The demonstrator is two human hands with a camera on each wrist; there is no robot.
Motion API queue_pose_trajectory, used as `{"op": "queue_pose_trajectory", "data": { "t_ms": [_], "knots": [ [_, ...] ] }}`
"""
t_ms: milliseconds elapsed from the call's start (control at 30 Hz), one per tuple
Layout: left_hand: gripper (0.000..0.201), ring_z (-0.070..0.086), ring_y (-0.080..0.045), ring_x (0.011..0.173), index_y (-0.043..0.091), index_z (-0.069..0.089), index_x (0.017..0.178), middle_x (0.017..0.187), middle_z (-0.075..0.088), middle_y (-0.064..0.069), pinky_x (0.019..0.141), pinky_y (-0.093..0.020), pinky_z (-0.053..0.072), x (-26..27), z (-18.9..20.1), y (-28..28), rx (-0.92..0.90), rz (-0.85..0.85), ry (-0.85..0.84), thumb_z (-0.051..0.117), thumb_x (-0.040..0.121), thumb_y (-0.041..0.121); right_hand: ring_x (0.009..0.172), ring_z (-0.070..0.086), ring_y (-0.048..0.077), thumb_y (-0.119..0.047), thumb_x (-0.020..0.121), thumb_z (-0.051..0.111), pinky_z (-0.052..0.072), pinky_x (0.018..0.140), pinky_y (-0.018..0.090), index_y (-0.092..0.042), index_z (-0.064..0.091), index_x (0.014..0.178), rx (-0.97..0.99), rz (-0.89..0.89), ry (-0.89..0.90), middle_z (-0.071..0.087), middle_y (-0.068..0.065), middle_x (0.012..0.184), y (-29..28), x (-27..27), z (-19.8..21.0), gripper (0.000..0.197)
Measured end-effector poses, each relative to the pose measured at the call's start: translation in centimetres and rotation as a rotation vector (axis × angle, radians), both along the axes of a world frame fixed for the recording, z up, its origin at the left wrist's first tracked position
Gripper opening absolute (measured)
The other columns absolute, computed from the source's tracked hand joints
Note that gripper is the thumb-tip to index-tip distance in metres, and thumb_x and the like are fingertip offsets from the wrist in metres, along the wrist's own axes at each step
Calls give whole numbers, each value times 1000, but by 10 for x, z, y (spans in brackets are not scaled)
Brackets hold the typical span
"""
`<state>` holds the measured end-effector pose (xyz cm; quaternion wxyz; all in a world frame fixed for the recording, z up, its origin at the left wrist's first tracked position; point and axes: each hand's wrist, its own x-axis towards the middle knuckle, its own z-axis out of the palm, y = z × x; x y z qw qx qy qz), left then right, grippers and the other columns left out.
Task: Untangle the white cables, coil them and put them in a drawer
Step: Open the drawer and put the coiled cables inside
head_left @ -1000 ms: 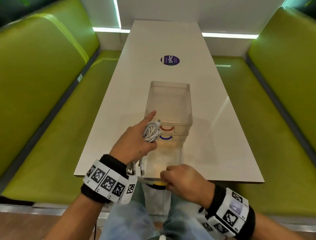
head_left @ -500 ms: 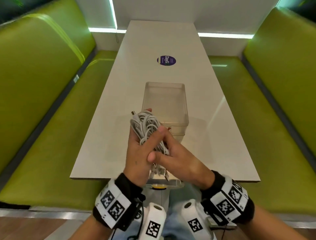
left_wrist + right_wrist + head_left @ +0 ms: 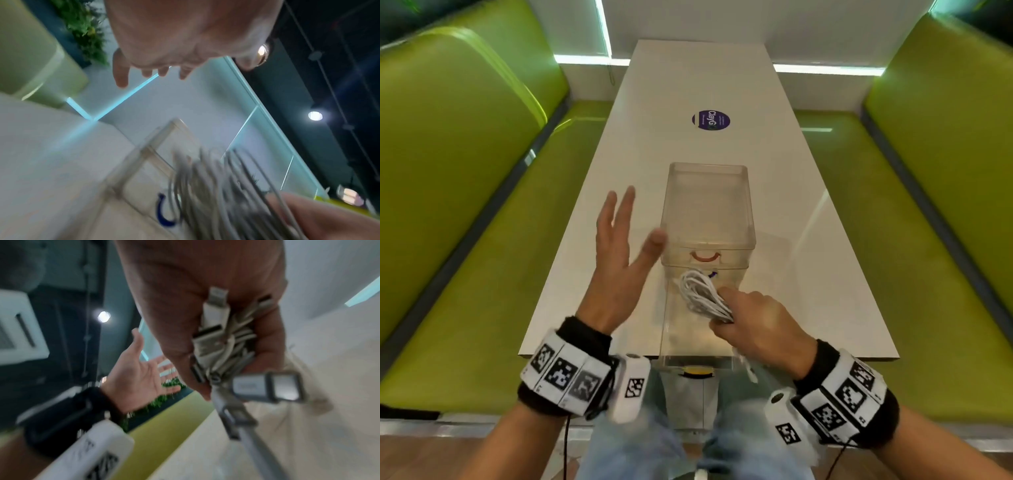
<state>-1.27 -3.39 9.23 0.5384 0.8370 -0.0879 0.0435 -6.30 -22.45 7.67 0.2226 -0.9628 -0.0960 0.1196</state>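
Observation:
My right hand (image 3: pixel 751 320) grips the coiled bundle of white cables (image 3: pixel 702 296) over the pulled-out clear drawer (image 3: pixel 666 329) of a clear plastic drawer unit (image 3: pixel 707 212) on the white table. In the right wrist view the cable plugs (image 3: pixel 216 331) stick out of the right hand (image 3: pixel 207 309). My left hand (image 3: pixel 619 240) hovers left of the unit, fingers spread, holding nothing. The left wrist view shows the left hand (image 3: pixel 156 53) above the blurred cables (image 3: pixel 218 191).
The white table (image 3: pixel 592 212) runs away from me between two green benches (image 3: pixel 465 212). A purple round sticker (image 3: pixel 710 120) lies beyond the unit. An orange handle (image 3: pixel 705 256) marks the upper drawer, which is pushed in; a blue handle (image 3: pixel 163 211) sits below it.
Both hands held the cable bundle together half a second ago. Now the left hand has let go and swung up and left, while the right hand has lowered the bundle toward the drawer.

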Motion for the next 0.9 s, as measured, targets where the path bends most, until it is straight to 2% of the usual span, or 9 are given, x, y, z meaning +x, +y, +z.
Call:
{"op": "queue_pose_trajectory", "data": {
  "t_ms": [133,200,300,367,500,600,767,833,900],
  "knots": [
    [80,-3,-1,140,54,19,142,158,-20,9,109,-28,17,20,-11,-3,320,-230,11,65,76,53,93,63,29,-11,91,41,24,49,27,-9,53,112,-502,143,-8,65,10,106,11,6,-13,24],
    [70,12,-4,139,52,26,140,161,-1,-2,109,-27,23,22,-20,-5,330,-268,30,63,82,44,94,65,28,-3,92,41,25,46,25,-7,57,108,-550,133,19,67,8,105,20,12,-14,23],
    [48,53,-18,111,45,39,138,121,53,-8,99,-33,44,25,-27,-7,287,-184,-46,53,93,34,96,65,28,-2,91,44,52,69,30,-7,62,104,-598,76,92,66,7,106,33,20,-15,22],
    [44,55,-17,94,44,42,135,102,56,-5,88,-27,44,25,-26,-10,331,-138,-75,52,95,31,98,64,28,-1,89,48,56,75,38,-7,63,105,-631,31,157,66,8,111,42,26,-19,23],
    [41,51,-15,88,44,46,134,95,53,-4,79,-19,37,22,-27,-13,367,-150,-81,51,96,29,102,62,28,0,88,50,54,66,40,-5,61,110,-635,-55,213,62,9,115,55,36,-28,25],
    [41,51,-14,87,45,47,132,94,53,-3,77,-16,36,23,-28,-13,344,-154,-91,53,95,29,111,58,28,-8,94,46,52,86,38,-2,58,115,-515,-50,182,59,14,122,53,42,-36,25],
    [41,55,-19,89,47,45,133,95,54,-6,84,-30,45,26,-26,-13,347,-127,-79,52,95,33,132,37,34,-53,88,53,36,106,35,12,-6,143,-240,-34,386,28,27,148,33,38,-26,104],
    [40,54,-18,89,46,45,133,96,54,-5,83,-27,43,27,-26,-13,355,-130,-74,51,95,35,135,35,33,-60,84,53,34,110,37,3,-19,143,-154,11,478,22,23,153,20,35,-25,114],
    [40,53,-16,90,46,46,133,96,54,-5,81,-24,40,26,-26,-13,348,-132,-66,51,95,35,135,34,33,-61,83,54,33,111,39,-3,-16,146,-134,87,450,17,21,154,8,25,-21,110]
  ]
}}
